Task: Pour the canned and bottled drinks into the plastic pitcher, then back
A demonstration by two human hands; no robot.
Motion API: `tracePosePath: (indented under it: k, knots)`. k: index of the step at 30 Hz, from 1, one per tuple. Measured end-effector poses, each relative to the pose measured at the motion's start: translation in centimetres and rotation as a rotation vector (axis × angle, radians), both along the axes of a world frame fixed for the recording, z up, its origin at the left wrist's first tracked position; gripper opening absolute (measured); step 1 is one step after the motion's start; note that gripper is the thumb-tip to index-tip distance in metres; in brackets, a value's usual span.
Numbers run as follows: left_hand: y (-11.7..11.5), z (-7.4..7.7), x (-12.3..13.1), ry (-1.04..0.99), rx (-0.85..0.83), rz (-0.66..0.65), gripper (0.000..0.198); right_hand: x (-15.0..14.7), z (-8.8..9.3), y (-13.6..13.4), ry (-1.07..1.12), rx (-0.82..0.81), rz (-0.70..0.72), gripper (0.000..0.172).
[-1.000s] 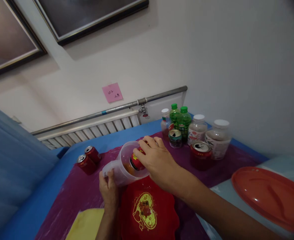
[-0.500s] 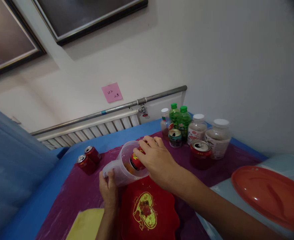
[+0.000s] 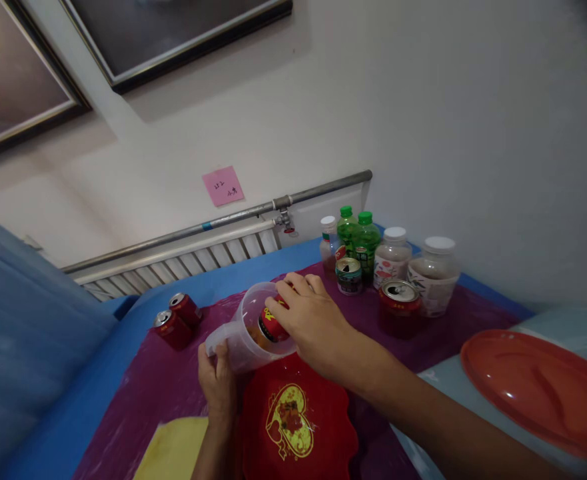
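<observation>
My left hand point(image 3: 218, 377) is closed round the handle of a translucent plastic pitcher point(image 3: 243, 360), which leans with its mouth toward me. Some brownish-orange content shows inside it. A red can point(image 3: 272, 325) with yellow lettering is tipped into the pitcher's mouth, and my right hand point(image 3: 313, 320) grips it from above; my fingers hide much of the can. Just below the pitcher lies a red scalloped tray point(image 3: 328, 427) with a yellow heart design and a reddish-brown patch in its middle.
Two red cans point(image 3: 173, 327) stand at the left. At the back right are green-capped bottles point(image 3: 366, 240), white-lidded jars point(image 3: 433, 280), a small green can point(image 3: 349, 277) and another red can point(image 3: 398, 307). A yellow cloth point(image 3: 173, 447) lies front left; an orange lid point(image 3: 533, 387) is at right.
Almost nothing differs. Both hands, the pitcher and the red can hold nearly the same place and tilt; the view has shifted very slightly.
</observation>
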State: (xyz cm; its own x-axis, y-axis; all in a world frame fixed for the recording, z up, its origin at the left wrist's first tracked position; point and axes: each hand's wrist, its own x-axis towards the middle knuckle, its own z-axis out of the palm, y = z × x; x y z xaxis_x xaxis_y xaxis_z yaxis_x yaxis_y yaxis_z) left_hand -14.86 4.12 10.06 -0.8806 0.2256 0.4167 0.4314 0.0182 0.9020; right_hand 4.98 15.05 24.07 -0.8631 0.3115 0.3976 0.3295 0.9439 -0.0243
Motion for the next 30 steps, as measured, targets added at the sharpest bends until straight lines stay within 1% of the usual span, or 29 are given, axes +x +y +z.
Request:
tracePosePath:
  k: [8, 11, 16, 19, 24, 30]
  knots:
    - [-0.12, -0.01, 0.0, -0.062, -0.019, -0.012, 0.052, -0.05, -0.06, 0.07, -0.001, 0.003, -0.002, 0.041]
    - [-0.16, -0.01, 0.03, -0.064, -0.016, -0.015, 0.053, -0.07, -0.15, 0.07, -0.006, 0.001, -0.004, 0.041]
    - [-0.2, -0.01, 0.09, -0.059, -0.014, -0.026, 0.057, -0.11, -0.32, -0.23, -0.014, -0.023, 0.019, 0.046]
    - [-0.27, 0.04, 0.11, -0.054, -0.016, -0.024, 0.057, -0.17, -0.41, -0.41, -0.01, -0.026, 0.036, 0.044]
    - [-0.39, 0.09, 0.15, -0.047, -0.022, -0.034, 0.057, -0.29, -0.66, -0.39, -0.004, -0.008, 0.038, 0.049]
    - [-0.42, 0.06, 0.17, -0.042, -0.027, -0.03, 0.057, -0.26, -0.68, -0.4, -0.019, -0.016, 0.034, 0.05]
